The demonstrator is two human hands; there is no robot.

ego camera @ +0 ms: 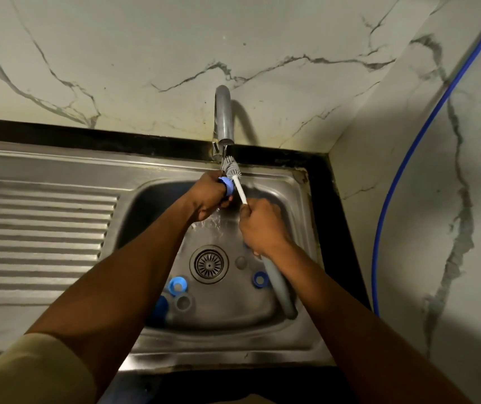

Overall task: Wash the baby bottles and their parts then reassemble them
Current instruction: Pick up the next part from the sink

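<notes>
Fingers of the left hand curl round a blue bottle collar below the tap. The right hand grips the bottle brush, bristles up by the spout. In the sink lie a light blue ring, a grey ring, a darker blue ring and a dark blue cap — half hidden by the left forearm.

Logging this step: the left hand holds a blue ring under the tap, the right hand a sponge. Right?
Not a sponge: the head view shows the right hand holding a brush. The left hand does hold the blue ring under the tap.
</notes>
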